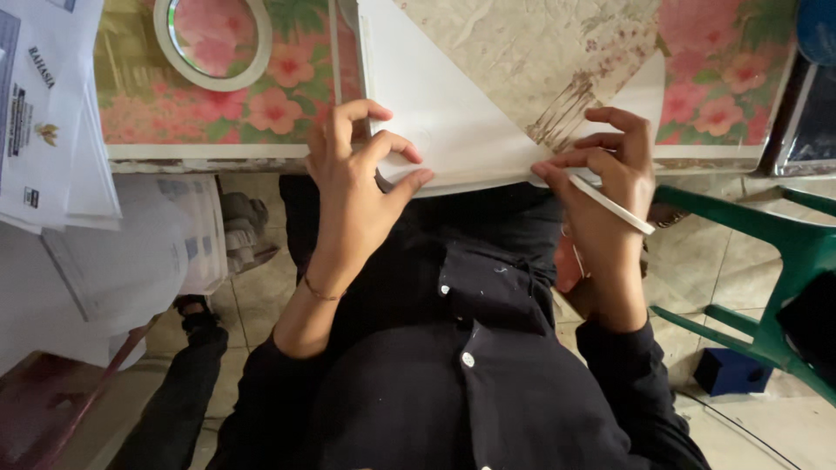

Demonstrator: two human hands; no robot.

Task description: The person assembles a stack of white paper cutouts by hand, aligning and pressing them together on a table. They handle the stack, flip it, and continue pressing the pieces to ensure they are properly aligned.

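A large white sheet of stiff paper point(453, 113) lies over the table edge, with a beige patterned sheet point(522, 52) on top of it. My left hand point(353, 187) pinches the white sheet's near corner with fingertips and thumb. My right hand point(605, 178) presses on the sheet's near edge and grips a thin white stick-like tool point(614, 206), which points down to the right. Both hands sit at the table's front edge, above my dark-shirted lap.
The table point(200, 152) wears a pink floral cloth. A roll of white tape point(213, 39) lies at its back left. Printed papers point(48, 113) hang at the left. A green plastic chair point(784, 261) stands to the right, with a small blue box point(730, 370) on the tiled floor.
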